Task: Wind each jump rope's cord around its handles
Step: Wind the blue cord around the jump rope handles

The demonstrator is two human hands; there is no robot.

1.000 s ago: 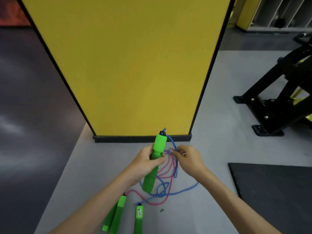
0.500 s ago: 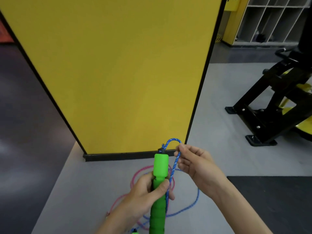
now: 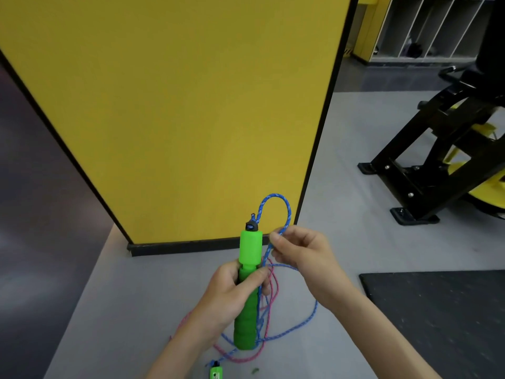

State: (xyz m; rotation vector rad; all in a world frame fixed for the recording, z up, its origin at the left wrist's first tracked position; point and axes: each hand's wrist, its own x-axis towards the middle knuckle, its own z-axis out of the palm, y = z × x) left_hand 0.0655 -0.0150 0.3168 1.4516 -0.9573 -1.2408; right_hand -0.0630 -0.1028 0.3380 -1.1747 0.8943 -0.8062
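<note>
My left hand (image 3: 232,294) grips a green foam jump-rope handle (image 3: 249,274), held upright above the grey floor. A blue cord (image 3: 276,203) leaves the handle's black cap, arches up in a loop and comes down to my right hand (image 3: 303,255), which pinches it just right of the handle's top. More blue cord hangs down along the handle and trails onto the floor, tangled with a pink cord (image 3: 273,285). Another green handle (image 3: 216,372) lies on the floor at the bottom edge, only its tip visible.
A tall yellow panel (image 3: 177,105) with a black base stands right behind the handle. Black and yellow gym equipment (image 3: 442,149) sits at the right. A dark mat (image 3: 442,315) covers the floor at lower right. White cubby shelves (image 3: 429,26) are at the far back.
The view has tilted up, so the other handles on the floor have slid mostly out of frame. My right hand has drawn the blue cord up into a taller loop above the handle's cap.
</note>
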